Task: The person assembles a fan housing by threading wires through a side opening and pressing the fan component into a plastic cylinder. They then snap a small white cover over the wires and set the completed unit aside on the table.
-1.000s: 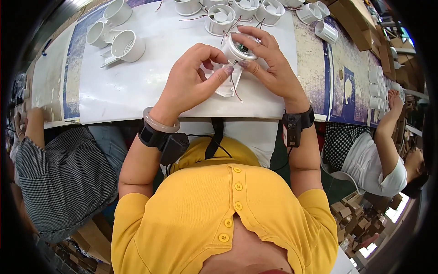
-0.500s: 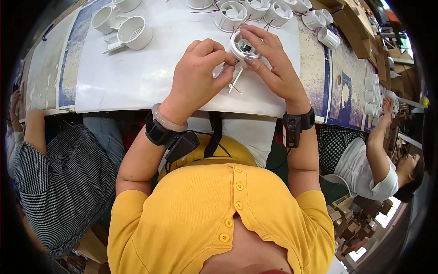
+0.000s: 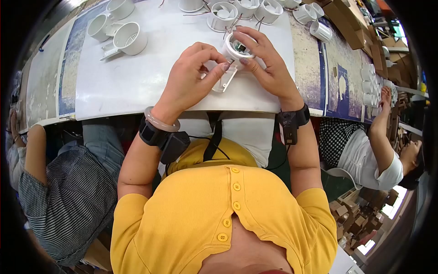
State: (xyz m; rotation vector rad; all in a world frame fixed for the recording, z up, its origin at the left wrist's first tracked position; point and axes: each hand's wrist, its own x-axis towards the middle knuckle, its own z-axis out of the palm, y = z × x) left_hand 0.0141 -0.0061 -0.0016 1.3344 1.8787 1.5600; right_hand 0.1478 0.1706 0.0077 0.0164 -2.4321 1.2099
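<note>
My right hand is wrapped around the far and right sides of a white round plastic housing. Inside its open top a small dark-green circuit board shows. A flat white plastic handle sticks out from the housing toward me, resting at the table. Close to the base of that handle, my left hand pinches thumb and forefinger together against the housing's near side. A thin dark bit shows by these fingertips, too small to name.
Several white round housings with white inserts and thin wires stand at the far edge. Two-cup white housings lie at the left on the white sheet. Cardboard lies far right. One person sits left, another right.
The housing and both hands have shifted slightly left in view. The left fingers have drawn nearer the handle's base, and the red wire end that hung below them no longer shows.
</note>
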